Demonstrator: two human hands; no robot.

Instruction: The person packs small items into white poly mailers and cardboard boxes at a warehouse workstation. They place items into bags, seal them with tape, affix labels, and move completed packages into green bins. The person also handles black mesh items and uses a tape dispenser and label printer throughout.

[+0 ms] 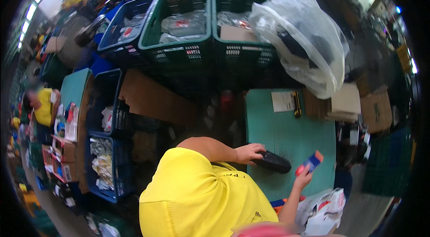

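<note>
- My left hand (249,152) is closed around the near end of a black handheld scanner (272,161), gripping it from above at the near-left edge of the green desk (286,140).
- The scanner rests on the desk and its long axis runs from my left hand out toward the right and slightly toward me, so its free end points at my other hand.
- My right hand (303,178) is raised just above the desk's near-right part, fingers pinched on a small blue and orange card-like packet (310,163), held tilted with its orange end up and away.
- The packet sits just to the right of the scanner's free end, near it but not touching; the left hand is the one on the scanner, the right the one closer to its tip.
- At the far side of the desk lie a white paper slip (282,101) and a narrow dark and yellow tool (297,104), well apart from both hands.
- Beyond the desk stand green crates (179,51) with bagged goods, and a large clear plastic bag (300,35) bulges at the right.
- A white printed bag (324,210) lies by my right forearm.
</note>
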